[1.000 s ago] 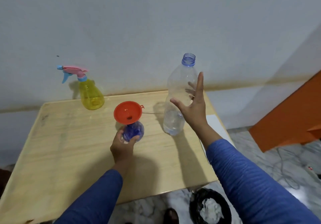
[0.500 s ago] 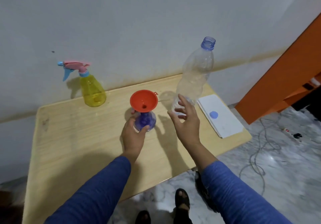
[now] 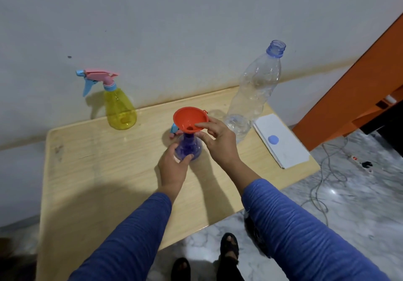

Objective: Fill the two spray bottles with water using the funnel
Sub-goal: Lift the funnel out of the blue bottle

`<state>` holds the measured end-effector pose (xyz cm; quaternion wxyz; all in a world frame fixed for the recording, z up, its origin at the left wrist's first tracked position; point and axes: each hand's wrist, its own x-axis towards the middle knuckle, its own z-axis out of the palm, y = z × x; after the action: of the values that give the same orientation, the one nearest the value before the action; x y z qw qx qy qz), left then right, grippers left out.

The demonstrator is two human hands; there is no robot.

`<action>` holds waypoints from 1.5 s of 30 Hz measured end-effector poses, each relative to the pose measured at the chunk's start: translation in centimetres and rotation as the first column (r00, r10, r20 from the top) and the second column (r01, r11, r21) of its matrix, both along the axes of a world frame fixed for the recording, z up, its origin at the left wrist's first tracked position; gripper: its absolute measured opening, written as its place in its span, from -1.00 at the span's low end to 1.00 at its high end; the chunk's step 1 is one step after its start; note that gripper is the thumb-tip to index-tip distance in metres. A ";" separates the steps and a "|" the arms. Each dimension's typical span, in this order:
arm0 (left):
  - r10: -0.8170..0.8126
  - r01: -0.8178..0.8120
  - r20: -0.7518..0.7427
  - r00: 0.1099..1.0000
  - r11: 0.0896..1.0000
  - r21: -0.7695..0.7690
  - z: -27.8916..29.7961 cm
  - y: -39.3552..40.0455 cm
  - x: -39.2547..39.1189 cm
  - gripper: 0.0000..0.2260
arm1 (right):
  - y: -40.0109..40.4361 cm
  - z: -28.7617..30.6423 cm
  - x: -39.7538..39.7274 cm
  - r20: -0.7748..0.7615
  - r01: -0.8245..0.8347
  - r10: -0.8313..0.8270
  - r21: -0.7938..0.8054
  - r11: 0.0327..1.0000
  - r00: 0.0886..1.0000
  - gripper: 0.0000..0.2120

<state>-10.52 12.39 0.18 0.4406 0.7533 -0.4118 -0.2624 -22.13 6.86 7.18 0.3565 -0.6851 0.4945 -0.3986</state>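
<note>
Orange funnel [image 3: 190, 119] seated in the neck of the purple spray bottle [image 3: 188, 148], near the middle of the wooden table [image 3: 87, 171]. Left hand [image 3: 173, 167] wrapped round the bottle's belly, likely to steady it. Right hand [image 3: 220, 141] pinching the funnel's rim between thumb and forefinger, probably to lift it out or straighten it; which, cannot tell. Clear water bottle [image 3: 253, 97] uncapped, upright just right of the right hand, nearly empty, a little water at the bottom. Yellow spray bottle [image 3: 120, 110] by the wall, well apart to the left, trigger head screwed on, apparently dealt with. Loose trigger head [image 3: 174, 129] lying behind the purple spray bottle, presumably waiting to go back on. White pad [image 3: 281, 141] with a blue cap [image 3: 273, 139] at the table's right edge.
</note>
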 end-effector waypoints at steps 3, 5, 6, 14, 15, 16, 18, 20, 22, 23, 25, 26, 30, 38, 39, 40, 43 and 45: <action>-0.003 0.003 -0.025 1.000 1.000 -0.021 0.1 0.1 0.0 -0.55 | -0.3 0.6 0.0 0.012 -0.009 0.009 0.009 1.000 1.000 -0.76; -0.004 0.003 -0.036 0.999 1.000 -0.026 0.1 0.2 -0.1 -0.54 | -0.4 0.7 -0.1 -0.009 -0.024 0.024 0.005 1.000 1.000 -0.75; -0.004 0.003 -0.040 0.999 1.000 -0.028 0.0 0.2 -0.1 -0.54 | -0.4 0.7 -0.2 -0.024 -0.032 0.032 0.002 0.999 0.999 -0.76; 0.001 -0.002 -0.048 0.999 1.000 -0.023 -0.6 0.1 0.1 -0.53 | 0.1 1.5 -0.5 -0.021 -0.025 0.025 0.002 1.000 0.999 -0.79; 0.000 -0.002 -0.053 0.999 1.000 -0.029 -0.7 0.0 0.1 -0.53 | 0.1 1.5 -0.5 -0.029 -0.025 0.025 0.000 1.000 0.999 -0.80; -0.001 0.000 -0.053 0.999 0.999 -0.036 -0.9 0.0 0.2 -0.52 | 0.0 1.6 -0.6 -0.035 -0.023 0.022 -0.003 1.000 0.999 -0.80; -0.005 0.003 -0.047 0.999 0.999 -0.040 -1.1 -0.1 0.2 -0.52 | 0.0 1.6 -0.6 -0.037 -0.017 0.016 -0.008 1.000 0.999 -0.79; -0.003 0.001 -0.050 0.999 0.999 -0.039 -1.2 -0.2 0.2 -0.51 | 0.0 1.6 -0.6 -0.035 -0.015 0.015 -0.004 1.000 0.999 -0.79; 0.004 -0.006 -0.058 0.998 0.999 -0.034 -1.2 -0.1 0.2 -0.51 | -0.1 1.6 -0.6 -0.034 -0.013 0.013 0.007 1.000 0.999 -0.78; 0.007 -0.009 -0.057 0.998 0.999 -0.031 -1.1 -0.1 0.2 -0.51 | -0.1 1.6 -0.5 -0.035 -0.010 0.011 0.010 1.000 0.999 -0.78; 0.006 -0.008 -0.056 0.998 0.999 -0.034 -1.1 -0.1 0.2 -0.51 | -0.1 1.6 -0.5 -0.037 -0.009 0.010 0.014 1.000 0.999 -0.78; 0.006 -0.008 -0.060 0.998 0.999 -0.033 -1.2 -0.1 0.2 -0.51 | -0.1 1.6 -0.5 -0.037 -0.010 0.010 0.016 1.000 0.999 -0.78; 0.008 -0.010 -0.062 0.998 0.999 -0.040 -1.3 -0.2 0.2 -0.51 | 0.0 1.5 -0.6 -0.032 -0.005 0.006 0.017 1.000 0.999 -0.79; 0.005 -0.007 -0.066 0.998 0.999 -0.034 -1.8 -0.3 0.3 -0.50 | -0.2 1.6 -0.6 -0.036 0.004 -0.003 0.003 1.000 0.999 -0.80; 0.002 -0.005 -0.064 0.998 0.999 -0.040 -1.8 -0.3 0.4 -0.49 | -0.1 1.7 -0.6 -0.031 0.008 -0.008 0.002 1.000 0.999 -0.80; -0.004 0.001 -0.058 0.998 0.999 -0.051 -1.9 -0.2 0.4 -0.49 | -0.1 1.9 -0.7 -0.019 0.015 -0.015 -0.002 1.000 1.000 -0.80; -0.018 0.015 -0.037 0.999 0.997 -0.071 -2.0 -0.3 0.4 -0.47 | 0.3 2.5 -1.2 0.027 0.051 -0.050 -0.017 0.999 0.998 -0.80; -0.019 0.016 -0.039 0.999 0.997 -0.073 -2.1 -0.3 0.5 -0.45 | 0.8 2.7 -1.9 0.060 0.090 -0.089 -0.011 0.996 0.994 -0.80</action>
<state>-10.03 12.09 -1.96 0.4734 0.7277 -0.4190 -0.2659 -24.02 7.61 9.91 0.3480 -0.6526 0.5112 -0.4378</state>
